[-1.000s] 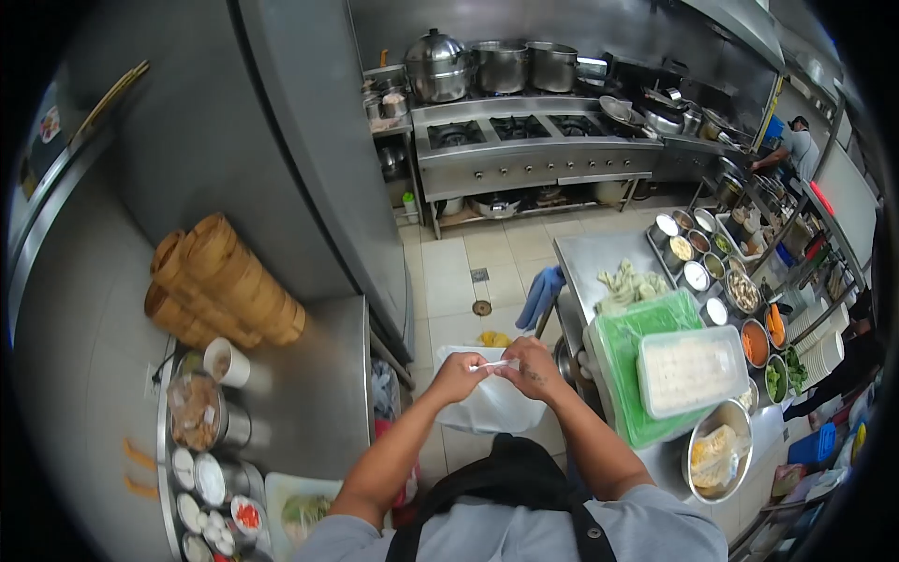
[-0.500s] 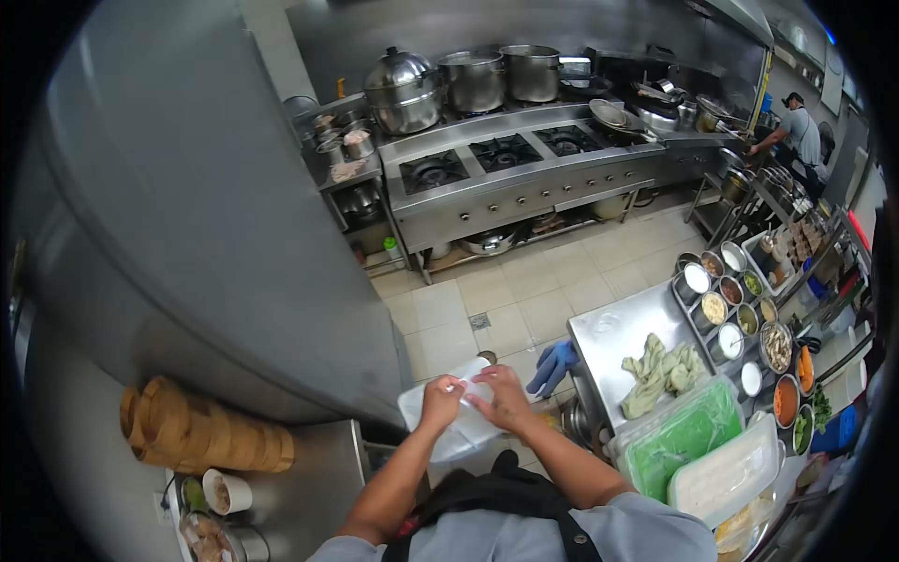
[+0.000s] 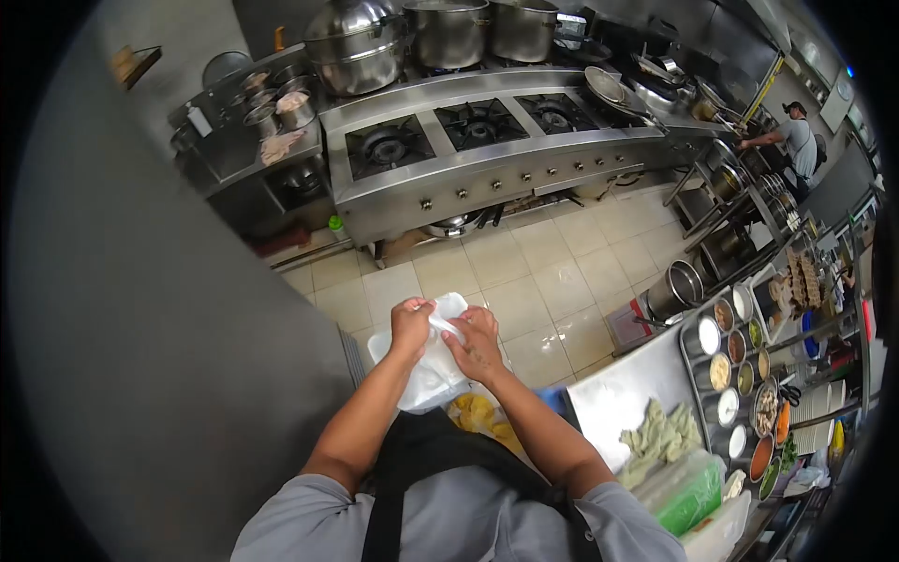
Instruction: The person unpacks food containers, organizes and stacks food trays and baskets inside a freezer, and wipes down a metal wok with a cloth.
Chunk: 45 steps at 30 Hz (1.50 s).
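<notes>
A translucent white plastic bag (image 3: 428, 379) hangs in front of my apron. My left hand (image 3: 410, 326) pinches its upper part, fingers closed. Beside it, my right hand (image 3: 475, 344) grips the same bunched plastic, thumb and fingers together. Both hands are close, with a twist of white plastic between them. What the bag contains, if anything, I cannot make out. Below my right forearm, something yellow (image 3: 476, 412) shows, partly hidden by the arm.
A steel stove (image 3: 482, 169) with burners and large pots (image 3: 449, 37) stands ahead. To the right, a steel counter (image 3: 609, 389) bears a green cloth (image 3: 660, 438) and several food-filled metal tubs (image 3: 719, 370). A tall grey surface (image 3: 187, 328) rises at left. Another person (image 3: 796, 140) stands far right.
My view has shifted forward and left, nearer the stove; the bamboo steamers at lower left are out of sight. Both hands still hold the plastic bag, now with more plastic bunched between them.
</notes>
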Each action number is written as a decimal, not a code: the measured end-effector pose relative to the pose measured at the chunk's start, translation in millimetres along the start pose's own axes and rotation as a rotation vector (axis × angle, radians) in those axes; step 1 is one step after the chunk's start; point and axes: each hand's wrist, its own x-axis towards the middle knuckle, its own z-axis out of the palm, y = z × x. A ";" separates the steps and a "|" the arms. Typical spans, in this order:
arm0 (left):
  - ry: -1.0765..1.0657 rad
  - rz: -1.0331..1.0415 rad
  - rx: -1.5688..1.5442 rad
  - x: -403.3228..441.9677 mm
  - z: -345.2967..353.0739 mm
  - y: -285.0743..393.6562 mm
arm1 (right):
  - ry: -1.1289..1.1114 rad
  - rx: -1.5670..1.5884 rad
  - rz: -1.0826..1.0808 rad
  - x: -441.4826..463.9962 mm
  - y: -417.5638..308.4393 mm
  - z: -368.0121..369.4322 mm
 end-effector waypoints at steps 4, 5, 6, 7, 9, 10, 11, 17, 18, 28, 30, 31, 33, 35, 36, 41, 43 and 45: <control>0.000 -0.207 0.011 87.9 2.5 6.5 | -0.016 -0.012 0.135 77.5 35.8 28.4; -0.009 -0.228 0.021 114.4 1.9 6.6 | -0.013 -0.020 0.112 96.9 48.3 39.2; -0.020 -0.249 0.030 138.6 4.5 9.5 | 0.003 -0.022 0.099 123.0 50.0 41.0; -0.013 -0.212 -0.041 160.5 7.6 11.1 | 0.021 -0.024 0.089 145.4 50.7 41.6; -0.012 -0.130 -0.043 197.7 9.9 26.1 | 0.071 0.000 0.064 181.9 52.4 46.4; -0.028 -0.074 -0.049 213.4 15.7 45.2 | 0.114 0.016 0.039 202.0 54.6 49.4; -0.033 -0.116 -0.008 226.6 16.0 67.3 | 0.165 0.025 0.013 221.6 57.8 51.3; -0.114 0.064 -0.051 325.6 27.8 155.5 | 0.184 0.081 -0.210 332.3 49.9 25.7; -0.105 0.059 -0.055 332.2 31.8 170.3 | 0.223 0.112 -0.253 348.3 51.6 21.4; 0.020 0.242 0.309 421.8 87.7 223.4 | -0.171 0.190 -0.314 512.5 146.4 17.3; 0.006 0.315 0.363 465.0 96.4 219.5 | -0.134 0.212 -0.336 537.6 178.8 15.5; 0.019 0.388 0.544 483.5 97.8 219.6 | -0.172 0.215 -0.356 550.5 192.0 15.1; -0.009 0.250 0.441 506.9 114.5 226.4 | -0.231 0.222 -0.395 580.3 220.8 8.7; -0.018 0.145 0.418 529.2 133.7 232.4 | -0.275 0.219 -0.405 601.2 241.6 5.3; -0.009 0.111 0.448 535.7 141.3 235.7 | -0.323 0.186 -0.413 610.5 247.7 -1.0; -0.100 0.067 0.321 553.1 192.7 233.2 | -0.513 0.065 -0.347 649.2 286.2 -12.7; -0.117 0.178 0.467 573.3 202.2 224.4 | -0.562 0.102 -0.254 656.6 299.5 -18.0; -0.140 0.290 0.674 587.1 206.1 210.3 | -0.537 0.079 -0.265 656.4 310.6 -3.8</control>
